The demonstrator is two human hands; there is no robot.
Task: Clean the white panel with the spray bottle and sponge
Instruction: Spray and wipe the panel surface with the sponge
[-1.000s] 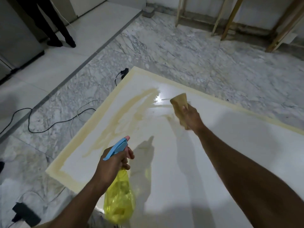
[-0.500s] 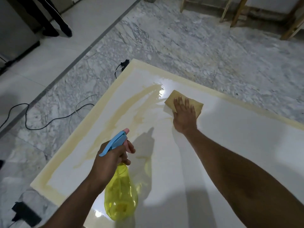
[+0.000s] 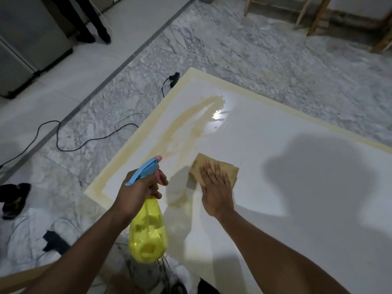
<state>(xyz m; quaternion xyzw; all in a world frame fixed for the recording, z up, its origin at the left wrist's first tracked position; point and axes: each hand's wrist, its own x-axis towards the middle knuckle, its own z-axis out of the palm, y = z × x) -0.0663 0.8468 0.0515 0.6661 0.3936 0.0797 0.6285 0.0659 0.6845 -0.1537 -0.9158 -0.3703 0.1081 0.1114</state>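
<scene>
The white panel lies flat on the marble floor, with a yellowish border and a tan wet streak running from its far left corner toward me. My right hand presses flat, fingers spread, on a tan sponge that rests on the panel at the near end of the streak. My left hand grips the neck of a yellow spray bottle with a blue trigger head, held upright above the panel's near left edge.
Black cables snake over the floor left of the panel, and a black plug lies by its far corner. A person's legs stand at the top left beside a grey cabinet. Wooden legs stand at the far right.
My right hand has dragged the sponge down the panel toward me, from the far glare spot to beside the bottle. The left hand still holds the bottle in much the same pose.
</scene>
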